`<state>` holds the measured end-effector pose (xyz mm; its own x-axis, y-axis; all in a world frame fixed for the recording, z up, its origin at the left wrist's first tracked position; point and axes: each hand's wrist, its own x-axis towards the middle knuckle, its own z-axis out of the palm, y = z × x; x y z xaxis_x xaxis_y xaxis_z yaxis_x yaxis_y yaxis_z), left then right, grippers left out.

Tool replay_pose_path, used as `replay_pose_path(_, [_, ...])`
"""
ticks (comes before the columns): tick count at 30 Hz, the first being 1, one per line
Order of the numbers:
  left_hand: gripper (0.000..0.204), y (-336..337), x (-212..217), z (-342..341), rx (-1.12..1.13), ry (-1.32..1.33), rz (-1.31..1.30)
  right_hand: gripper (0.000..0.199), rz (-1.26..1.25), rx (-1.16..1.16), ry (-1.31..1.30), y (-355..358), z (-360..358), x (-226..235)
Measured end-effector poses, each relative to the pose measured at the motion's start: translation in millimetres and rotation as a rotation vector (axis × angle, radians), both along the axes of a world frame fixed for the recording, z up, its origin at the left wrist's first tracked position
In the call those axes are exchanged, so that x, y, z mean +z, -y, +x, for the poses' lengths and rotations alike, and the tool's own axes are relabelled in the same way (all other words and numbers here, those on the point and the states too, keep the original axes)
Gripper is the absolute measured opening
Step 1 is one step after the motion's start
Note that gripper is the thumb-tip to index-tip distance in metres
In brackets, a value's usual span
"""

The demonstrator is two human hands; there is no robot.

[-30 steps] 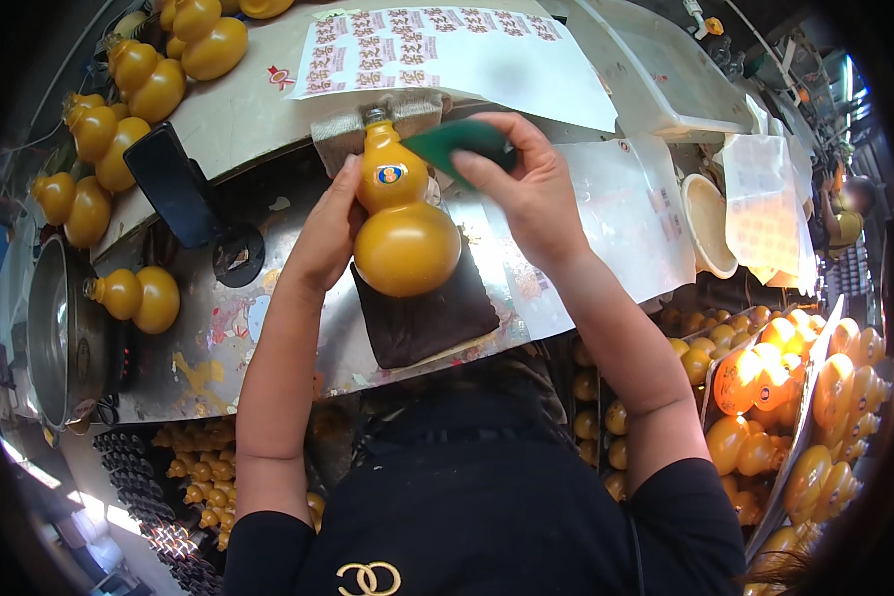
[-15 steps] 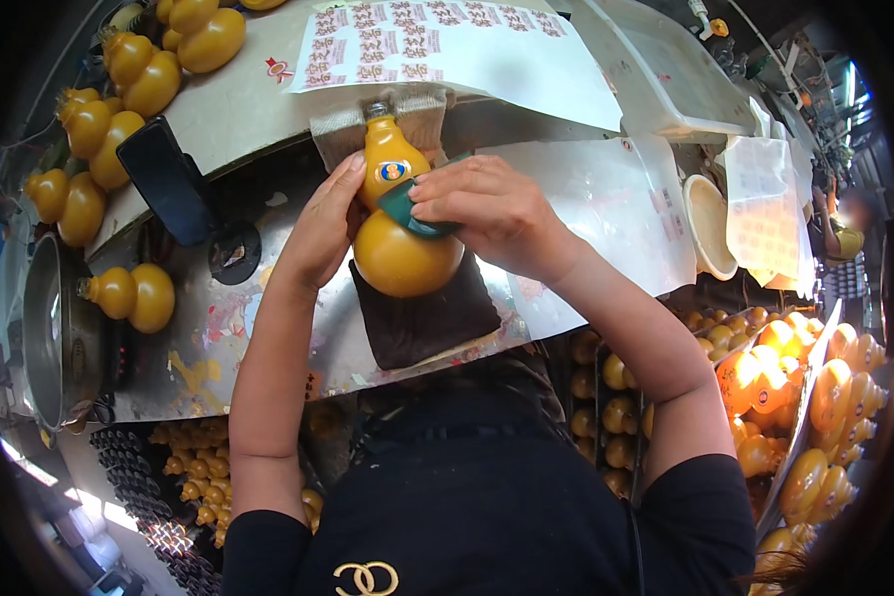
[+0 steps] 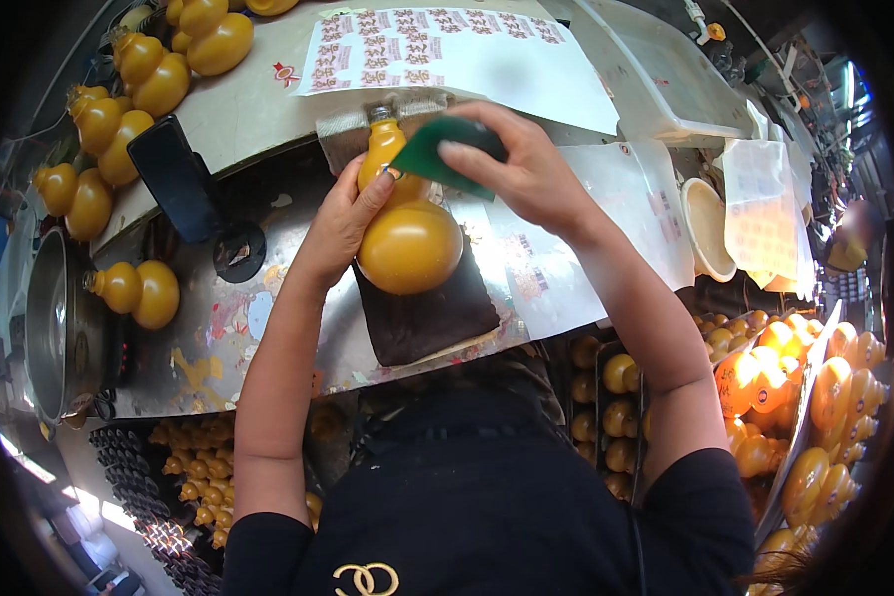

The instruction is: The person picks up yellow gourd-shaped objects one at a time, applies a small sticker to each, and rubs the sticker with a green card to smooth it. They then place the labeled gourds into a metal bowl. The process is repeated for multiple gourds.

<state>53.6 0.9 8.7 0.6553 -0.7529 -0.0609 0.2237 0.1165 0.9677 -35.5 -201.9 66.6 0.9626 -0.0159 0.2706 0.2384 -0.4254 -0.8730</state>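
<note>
A glossy yellow gourd-shaped bottle (image 3: 412, 250) lies on a dark cloth (image 3: 427, 328), its metal-coloured threaded neck pointing away from me. My left hand (image 3: 340, 226) grips it from the left around the upper bulb and waist. The left thumb rests by a small blue-and-orange sticker (image 3: 391, 172), which is now mostly covered. In my right hand (image 3: 536, 174) is a green flexible scraper (image 3: 432, 149), pinched between thumb and fingers. It is held over the upper bulb, one corner close to the sticker; whether it touches I cannot tell. A light folded cloth (image 3: 343, 137) lies behind the neck.
A sheet of printed stickers (image 3: 457, 60) lies at the back, with a translucent sheet (image 3: 606, 238) on the right. At left are a phone on a stand (image 3: 174, 179), a metal pan (image 3: 55, 328) and several gourd bottles (image 3: 139, 295). More bottles fill crates (image 3: 621, 417) below.
My right hand has lifted and turned the green scraper up and away from the waist of the bottle. My left thumb has shifted onto the upper bulb beside the sticker.
</note>
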Motion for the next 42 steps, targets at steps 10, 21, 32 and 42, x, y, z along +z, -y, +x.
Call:
replay_pose_path(10, [0.060,-3.5,2.2,1.3,-0.060,-0.044,0.004,0.032,-0.327,-0.162,-0.050,-10.5,45.7,1.9])
replay_pose_path(21, [0.040,9.4,4.7,-3.7,0.098,-0.059,0.004,0.034,-0.070,-0.361,0.114,-32.4,14.6,-26.1])
replay_pose_path(32, [0.036,2.5,-6.0,6.3,0.073,-0.363,-0.165,0.026,-0.754,-0.005,0.555,-30.6,-11.8,-6.1])
replay_pose_path(42, [0.038,4.3,-8.8,8.6,0.059,-0.378,-0.178,0.022,-0.107,0.066,0.135,-26.7,3.5,8.1])
